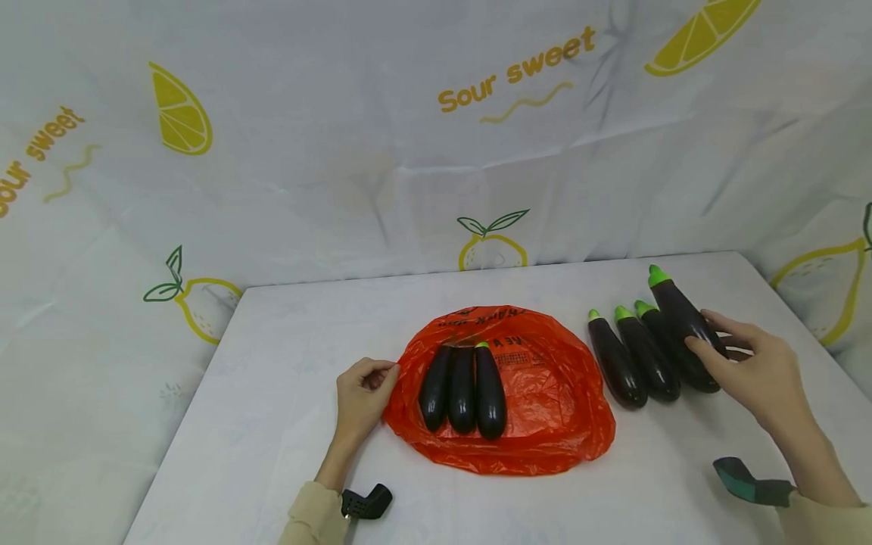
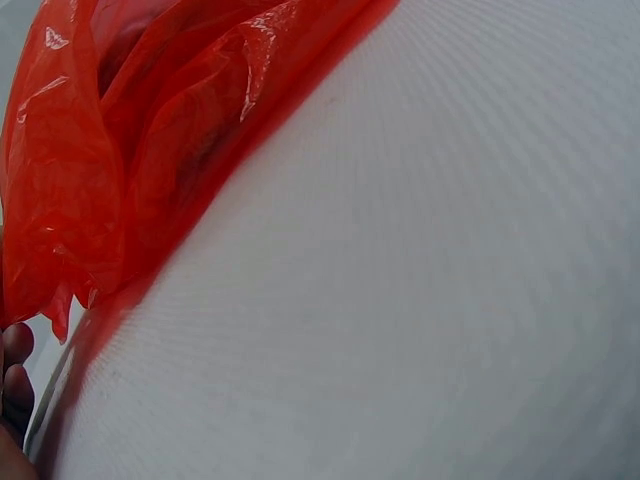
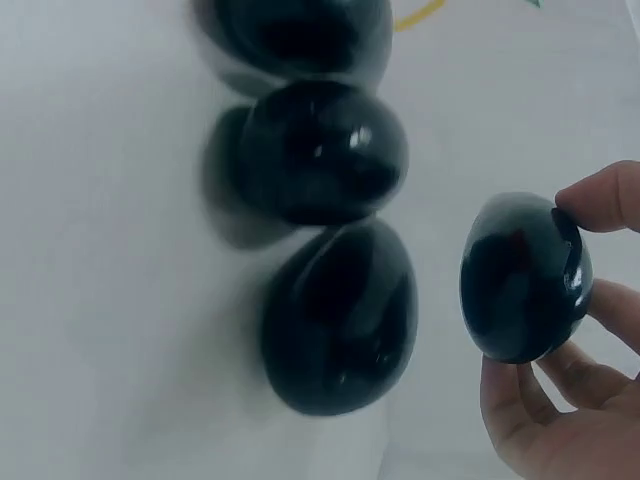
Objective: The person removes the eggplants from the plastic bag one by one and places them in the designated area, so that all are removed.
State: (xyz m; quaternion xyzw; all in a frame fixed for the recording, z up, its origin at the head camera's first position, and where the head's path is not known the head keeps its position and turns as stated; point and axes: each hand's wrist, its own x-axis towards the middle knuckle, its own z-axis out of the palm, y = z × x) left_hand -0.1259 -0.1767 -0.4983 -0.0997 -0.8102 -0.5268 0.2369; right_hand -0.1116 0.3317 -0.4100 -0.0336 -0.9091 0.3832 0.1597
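Sleeves are framed by white bench and lemon-print cloth; eggplant clasped by right grip, bag pinched by left grip.

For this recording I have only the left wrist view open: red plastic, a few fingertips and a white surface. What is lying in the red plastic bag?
Observer: Three eggplants lie side by side in the red plastic bag, as the head view shows.
Operator: My view has no sign of the right hand. What is it doing?
Observer: It holds a fourth eggplant near the end opposite its green cap.
Operator: Any others outside the bag?
Observer: Yes, three more eggplants lie on the table, to the right of the bag in the head view.
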